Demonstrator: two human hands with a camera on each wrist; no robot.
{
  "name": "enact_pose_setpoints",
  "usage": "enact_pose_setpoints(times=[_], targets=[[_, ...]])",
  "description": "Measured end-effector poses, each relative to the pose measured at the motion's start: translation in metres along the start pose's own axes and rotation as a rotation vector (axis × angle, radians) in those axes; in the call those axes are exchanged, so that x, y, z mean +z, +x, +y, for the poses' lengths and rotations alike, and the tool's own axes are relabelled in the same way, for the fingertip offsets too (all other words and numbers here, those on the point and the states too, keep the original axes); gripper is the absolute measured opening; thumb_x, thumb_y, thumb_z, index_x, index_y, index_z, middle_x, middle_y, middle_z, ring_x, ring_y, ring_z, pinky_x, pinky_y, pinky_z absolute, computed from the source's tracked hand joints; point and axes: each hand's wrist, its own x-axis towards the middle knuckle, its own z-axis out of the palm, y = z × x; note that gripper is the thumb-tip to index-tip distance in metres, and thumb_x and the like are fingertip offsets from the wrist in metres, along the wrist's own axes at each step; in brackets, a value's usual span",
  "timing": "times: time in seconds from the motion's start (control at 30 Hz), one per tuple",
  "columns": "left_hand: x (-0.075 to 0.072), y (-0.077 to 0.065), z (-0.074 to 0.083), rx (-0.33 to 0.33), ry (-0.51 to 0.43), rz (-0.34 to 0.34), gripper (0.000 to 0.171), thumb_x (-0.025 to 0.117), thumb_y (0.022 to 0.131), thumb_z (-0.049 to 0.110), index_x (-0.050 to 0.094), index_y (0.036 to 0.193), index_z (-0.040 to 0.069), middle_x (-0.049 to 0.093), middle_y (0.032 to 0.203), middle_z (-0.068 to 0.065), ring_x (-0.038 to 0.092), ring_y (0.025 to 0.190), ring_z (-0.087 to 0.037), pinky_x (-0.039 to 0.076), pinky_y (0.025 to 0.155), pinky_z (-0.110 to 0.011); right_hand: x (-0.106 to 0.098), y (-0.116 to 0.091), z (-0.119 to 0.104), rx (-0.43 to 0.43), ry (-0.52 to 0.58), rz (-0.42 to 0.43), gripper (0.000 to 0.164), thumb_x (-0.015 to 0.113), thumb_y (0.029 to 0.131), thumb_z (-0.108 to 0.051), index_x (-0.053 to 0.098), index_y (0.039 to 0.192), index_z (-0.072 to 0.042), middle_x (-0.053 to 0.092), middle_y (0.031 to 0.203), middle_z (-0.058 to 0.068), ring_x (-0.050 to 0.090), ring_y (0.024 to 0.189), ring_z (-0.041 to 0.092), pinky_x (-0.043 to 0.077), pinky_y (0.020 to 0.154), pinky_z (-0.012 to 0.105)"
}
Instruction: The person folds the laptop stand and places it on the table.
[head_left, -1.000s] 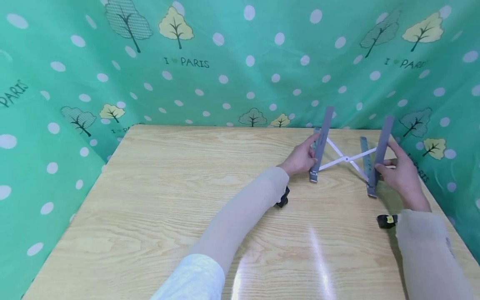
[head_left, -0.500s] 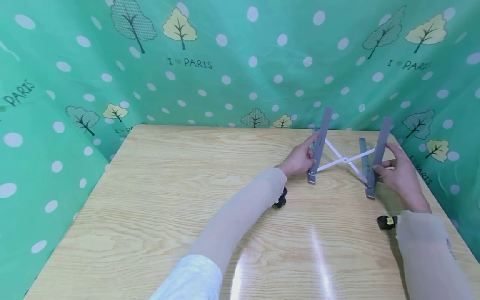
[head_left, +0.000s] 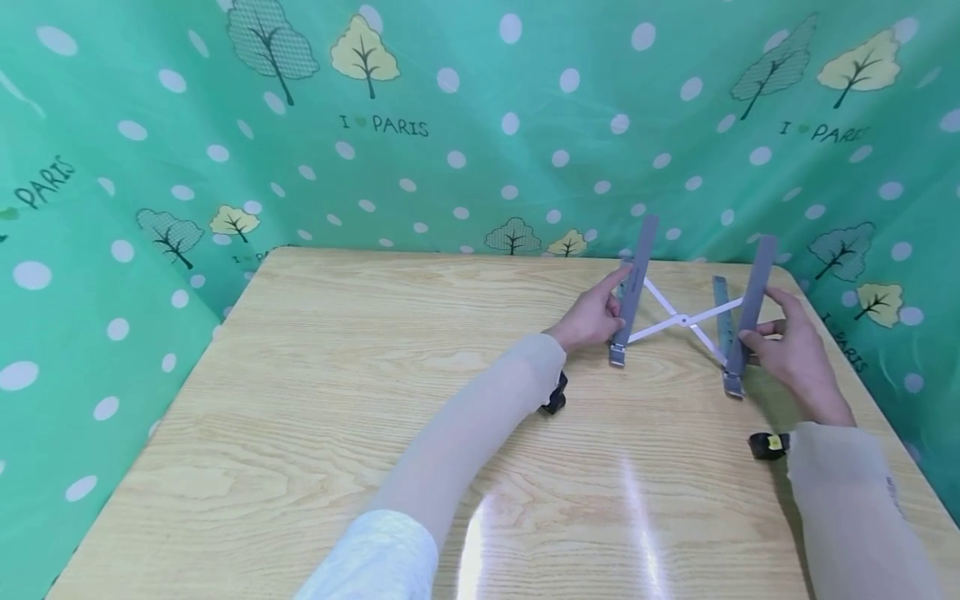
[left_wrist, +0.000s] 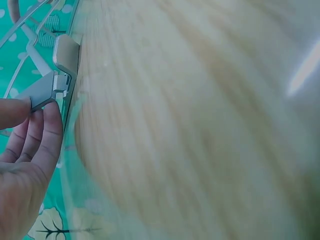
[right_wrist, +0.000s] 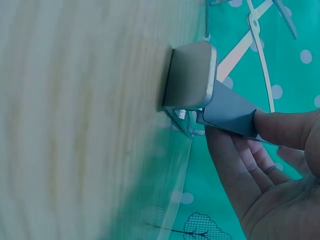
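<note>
- Left hand (head_left: 588, 319) and right hand (head_left: 798, 358) each pinch, thumb against fingers, one of two slanted, flat grey bars (head_left: 757, 275) of a folding stand (head_left: 632, 304).
- Between the grips, two slim pale struts (head_left: 716, 311) cross at one round pivot (head_left: 683, 320).
- Below, two base bars (head_left: 721, 292) on wood-grained table (head_left: 360, 392).
- Beyond, dotted green cloth (head_left: 420, 183).

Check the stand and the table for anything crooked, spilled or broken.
Nothing stands out. The stand is on the table, its crossed brace joining both sides. The left hand and right hand each pinch one slanted bar. No spill or break shows.
</note>
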Motion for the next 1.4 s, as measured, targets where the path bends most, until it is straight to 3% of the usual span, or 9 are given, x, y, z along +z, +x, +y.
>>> enact_pose_setpoints(times=[0.33,0.73,1.0,1.4], targets=[[-0.008,-0.007,-0.002,0.005,0.01,0.01,0.095,0.065,0.084,-0.008,0.016,0.153,0.034,0.057,0.085,-0.005,0.057,0.07,-0.013,0.052,0.061,-0.02,0.005,0.0,-0.007,-0.04,-0.003,-0.017,0.073,0.05,0.099,-0.02,0.003,0.155,-0.029,0.049,0.112,0.023,0.062,0.092,0.037,0.055,0.066,0.034],[-0.015,-0.011,-0.004,-0.002,0.006,0.033,0.095,0.066,0.083,-0.008,0.017,0.153,0.032,0.056,0.082,-0.005,0.057,0.067,-0.014,0.053,0.058,-0.021,0.011,0.001,-0.016,-0.018,0.003,-0.031,0.074,0.049,0.099,-0.017,0.002,0.155,-0.027,0.046,0.113,0.022,0.06,0.092,0.038,0.056,0.072,0.045],[-0.021,-0.016,-0.007,-0.04,0.0,0.042,0.098,0.067,0.082,-0.007,0.016,0.151,0.041,0.057,0.084,-0.004,0.058,0.069,-0.014,0.053,0.059,-0.02,0.017,0.004,-0.021,-0.017,-0.003,-0.041,0.073,0.047,0.1,-0.014,0.001,0.155,-0.027,0.046,0.112,0.023,0.06,0.091,0.038,0.056,0.072,0.047],[-0.029,-0.022,-0.011,-0.024,0.013,0.047,0.097,0.066,0.083,-0.007,0.014,0.153,0.036,0.058,0.083,-0.006,0.059,0.067,-0.014,0.054,0.057,-0.022,0.026,0.008,-0.029,-0.006,0.006,-0.049,0.075,0.048,0.099,-0.011,0.001,0.155,-0.029,0.046,0.113,0.023,0.06,0.092,0.038,0.056,0.073,0.048]])
